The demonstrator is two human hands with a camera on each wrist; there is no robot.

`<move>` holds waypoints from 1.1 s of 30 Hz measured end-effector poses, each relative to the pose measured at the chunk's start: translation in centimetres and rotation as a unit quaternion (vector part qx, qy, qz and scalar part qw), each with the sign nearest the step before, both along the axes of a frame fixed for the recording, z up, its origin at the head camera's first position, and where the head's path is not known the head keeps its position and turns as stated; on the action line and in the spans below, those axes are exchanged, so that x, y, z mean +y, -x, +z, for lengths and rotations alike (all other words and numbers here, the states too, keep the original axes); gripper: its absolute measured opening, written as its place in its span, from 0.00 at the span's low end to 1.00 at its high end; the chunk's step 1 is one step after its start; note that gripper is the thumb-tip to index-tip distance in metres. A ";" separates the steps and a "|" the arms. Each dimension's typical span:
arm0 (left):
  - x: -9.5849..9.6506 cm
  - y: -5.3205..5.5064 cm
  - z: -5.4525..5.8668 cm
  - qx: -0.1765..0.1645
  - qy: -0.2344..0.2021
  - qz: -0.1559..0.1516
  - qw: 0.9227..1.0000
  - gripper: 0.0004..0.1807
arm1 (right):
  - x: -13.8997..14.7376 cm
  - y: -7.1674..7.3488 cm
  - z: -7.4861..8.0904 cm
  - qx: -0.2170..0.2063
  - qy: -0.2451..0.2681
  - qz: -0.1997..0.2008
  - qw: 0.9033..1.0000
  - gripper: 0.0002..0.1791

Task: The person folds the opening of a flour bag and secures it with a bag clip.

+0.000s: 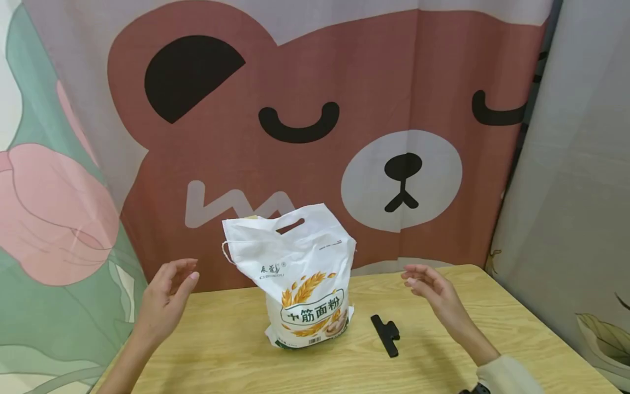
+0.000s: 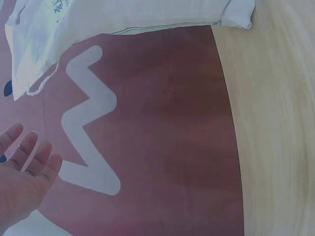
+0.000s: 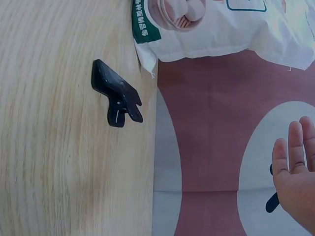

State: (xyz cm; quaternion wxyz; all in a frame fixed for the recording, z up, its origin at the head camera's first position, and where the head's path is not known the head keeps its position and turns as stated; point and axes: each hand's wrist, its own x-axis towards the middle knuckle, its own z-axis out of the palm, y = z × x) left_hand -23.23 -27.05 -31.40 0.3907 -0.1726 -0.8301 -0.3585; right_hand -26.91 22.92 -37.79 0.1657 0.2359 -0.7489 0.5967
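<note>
A white flour bag [image 1: 305,290] with wheat ears and green lettering stands upright on the table, its top with a cut-out handle leaning to the left. To its right lies a black bag clip [image 1: 386,335], seen closer in the right wrist view as a wide-jawed clip [image 3: 115,93]. My left hand [image 1: 164,301] is raised to the left of the bag, apart from it, fingers relaxed and holding nothing. On the other side my right hand [image 1: 438,298] hovers beyond the clip, loosely bent fingers also holding nothing.
The light wooden table [image 1: 216,355] ends at a curtain [image 1: 305,175] printed with a brown bear, right behind the bag. A loose string [image 1: 227,253] hangs from the bag's left side. Another patterned curtain [image 1: 54,219] borders the left, and a pale one [image 1: 566,191] the right.
</note>
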 end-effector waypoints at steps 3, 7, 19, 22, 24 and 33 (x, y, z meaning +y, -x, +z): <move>0.2 -0.1 0.3 0.001 0.003 -0.003 1.000 0.12 | -0.2 0.0 0.0 0.007 -0.005 0.006 1.000 0.17; 0.4 -0.2 0.7 0.000 0.008 -0.010 1.000 0.12 | -0.5 0.0 -0.1 0.011 -0.010 0.012 1.000 0.16; 0.8 0.0 1.6 0.009 0.012 -0.022 1.000 0.11 | -1.0 0.1 0.2 0.006 -0.009 0.018 1.000 0.17; 0.8 0.1 1.8 0.015 0.018 -0.023 0.999 0.11 | -1.1 0.2 0.3 0.005 -0.005 0.021 1.000 0.18; 0.8 0.1 1.9 0.017 0.021 -0.022 0.999 0.11 | -1.2 0.3 0.4 0.004 -0.001 0.023 1.000 0.18; 0.9 0.1 2.3 0.018 0.034 -0.025 0.999 0.11 | -1.9 0.5 0.6 -0.002 0.002 0.029 1.000 0.19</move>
